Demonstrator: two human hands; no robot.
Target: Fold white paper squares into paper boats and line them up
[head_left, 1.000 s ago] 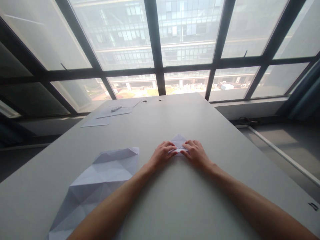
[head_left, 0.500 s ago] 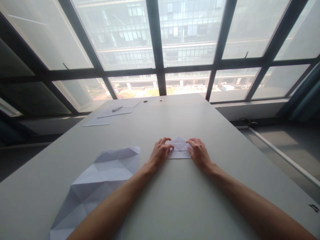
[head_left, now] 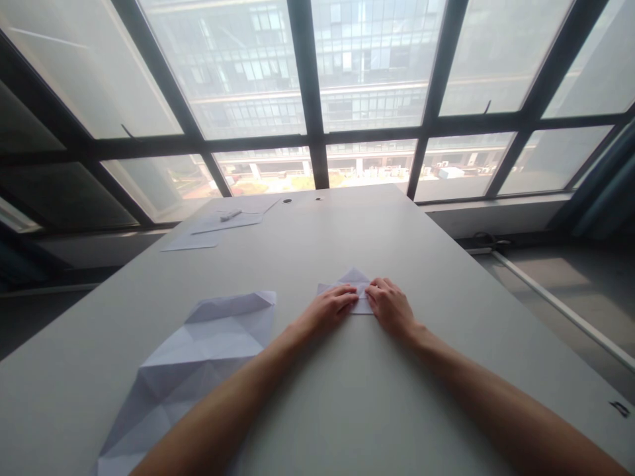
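Note:
A small piece of folded white paper lies on the table, its pointed peak facing the window and a straight edge toward me. My left hand covers its left part, fingers close together and bent down onto the fold. From the other side, my right hand grips the right part with thumb and fingers pinched together. The fingertips of both hands nearly meet at the paper's middle, hiding much of the crease there. Beside my left forearm rests a larger creased white sheet, partly unfolded and partly hidden by the arm.
Flat white sheets lie at the table's far left, with a small white object on top. The white table reaches to the windows. A white rail runs beyond its right edge.
My left hand has moved right across the folded paper, its fingers now lower and over the middle. My right fingers have shifted slightly inward. A paper corner now shows left of my left hand.

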